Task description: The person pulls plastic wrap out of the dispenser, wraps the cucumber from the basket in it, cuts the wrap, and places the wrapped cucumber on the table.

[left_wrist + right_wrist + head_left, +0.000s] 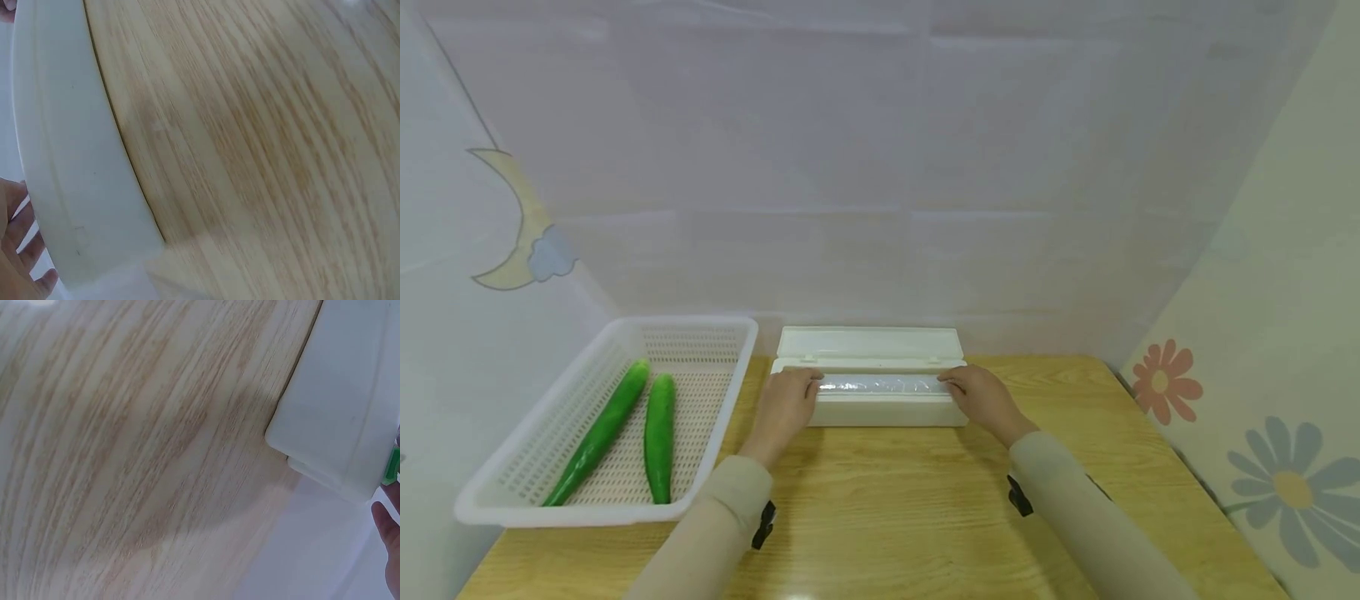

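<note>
Far left: white mesh basket with two cucumbers lying inside, apart. Not touched.

Left hand: at the left end of the white box. Wrist view shows some fingers spaced apart along the box edge. Cannot tell whether the fingertips pinch the film or only rest there.

Centre: box sits flat on the desk, right of the basket, long side toward the person. Lid open, tilted back on the far side. Clear film spans the top between the hands, glossy and wrinkled. Judged handling: box light, stiff, smooth plastic, apt to slide if tugged; best steadied at its short ends. Film thin, limp, clingy, likely to tear or fold on itself; better taken by both corners, pulled evenly. Lid hinge probably the weak part.

Right hand: at the right end of the film, thumb and fingers bent inward. Small green piece shows beside the fingers at the box's corner. Firm pinch or light touch: cannot tell.
</note>
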`<state>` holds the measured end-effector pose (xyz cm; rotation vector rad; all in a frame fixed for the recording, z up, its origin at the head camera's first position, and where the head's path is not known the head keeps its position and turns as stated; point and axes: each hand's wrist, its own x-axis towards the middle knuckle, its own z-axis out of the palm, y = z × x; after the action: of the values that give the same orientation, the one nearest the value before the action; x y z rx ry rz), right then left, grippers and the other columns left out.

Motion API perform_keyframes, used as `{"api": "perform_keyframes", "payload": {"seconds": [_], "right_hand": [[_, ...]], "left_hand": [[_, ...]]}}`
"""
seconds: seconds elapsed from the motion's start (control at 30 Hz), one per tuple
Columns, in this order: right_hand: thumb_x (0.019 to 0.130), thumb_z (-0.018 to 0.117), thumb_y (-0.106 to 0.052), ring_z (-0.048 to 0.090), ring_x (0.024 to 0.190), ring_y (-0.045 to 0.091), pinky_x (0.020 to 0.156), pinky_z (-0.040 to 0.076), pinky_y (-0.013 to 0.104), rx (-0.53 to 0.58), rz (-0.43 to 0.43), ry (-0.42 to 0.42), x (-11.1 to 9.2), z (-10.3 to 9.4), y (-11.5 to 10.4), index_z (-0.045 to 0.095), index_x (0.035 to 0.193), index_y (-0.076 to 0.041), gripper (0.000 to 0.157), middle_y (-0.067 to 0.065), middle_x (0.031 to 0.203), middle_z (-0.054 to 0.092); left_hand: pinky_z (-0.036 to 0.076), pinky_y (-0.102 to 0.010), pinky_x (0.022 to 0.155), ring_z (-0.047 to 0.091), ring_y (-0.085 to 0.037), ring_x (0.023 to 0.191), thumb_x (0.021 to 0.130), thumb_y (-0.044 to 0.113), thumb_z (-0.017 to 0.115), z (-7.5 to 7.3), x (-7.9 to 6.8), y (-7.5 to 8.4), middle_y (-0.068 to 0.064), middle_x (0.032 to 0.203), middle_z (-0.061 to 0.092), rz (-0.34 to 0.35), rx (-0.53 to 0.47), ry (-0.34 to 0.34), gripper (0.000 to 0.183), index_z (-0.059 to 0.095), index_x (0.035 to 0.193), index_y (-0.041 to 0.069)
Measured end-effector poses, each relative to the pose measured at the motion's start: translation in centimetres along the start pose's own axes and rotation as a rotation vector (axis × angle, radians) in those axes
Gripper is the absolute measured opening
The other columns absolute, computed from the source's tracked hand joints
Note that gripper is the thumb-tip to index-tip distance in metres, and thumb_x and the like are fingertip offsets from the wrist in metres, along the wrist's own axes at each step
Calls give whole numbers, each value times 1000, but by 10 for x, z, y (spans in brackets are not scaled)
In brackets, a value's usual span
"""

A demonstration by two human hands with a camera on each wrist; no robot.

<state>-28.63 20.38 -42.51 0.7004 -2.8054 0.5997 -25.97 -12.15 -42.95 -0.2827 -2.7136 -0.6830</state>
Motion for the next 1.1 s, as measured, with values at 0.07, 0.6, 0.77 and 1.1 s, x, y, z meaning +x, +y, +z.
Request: {"api": "perform_keyframes", "payload": {"seconds": [0.07, 0.6, 0.77, 1.1], "right_hand": [[91, 60, -11, 62, 95, 21, 80, 51, 38, -2, -11, 1, 1, 0, 1, 68, 110, -9, 20, 5, 107, 67], [87, 65, -14, 60, 83, 15, 75, 51, 32, -61, -150, -50, 10, 3, 7, 69, 83, -12, 6, -4, 86, 66], [88, 64, -14, 57, 79, 13, 71, 50, 30, -50, -93, -56, 11, 3, 4, 67, 89, -11, 5, -2, 86, 64], [92, 59, -15, 58, 79, 14, 70, 50, 32, 1, -14, -49, 14, -1, -1, 65, 96, -7, 11, 1, 88, 63]], "left_hand": [[36, -45, 101, 59, -26, 103, 89, 13, 63, 1, 1, -4, -4, 102, 69, 17, 5, 0, 17, 69, 105, 13], [45, -40, 87, 65, -19, 81, 79, 22, 70, -1, 4, -9, 5, 83, 71, 117, 84, -2, 4, 72, 82, 20], [46, -41, 86, 65, -20, 80, 80, 23, 70, 0, 5, -10, 5, 82, 70, 103, 87, -7, 5, 73, 84, 21], [49, -35, 75, 63, -17, 80, 81, 27, 69, -1, 10, -11, 6, 85, 70, 81, 92, -26, 8, 73, 86, 22]]}}
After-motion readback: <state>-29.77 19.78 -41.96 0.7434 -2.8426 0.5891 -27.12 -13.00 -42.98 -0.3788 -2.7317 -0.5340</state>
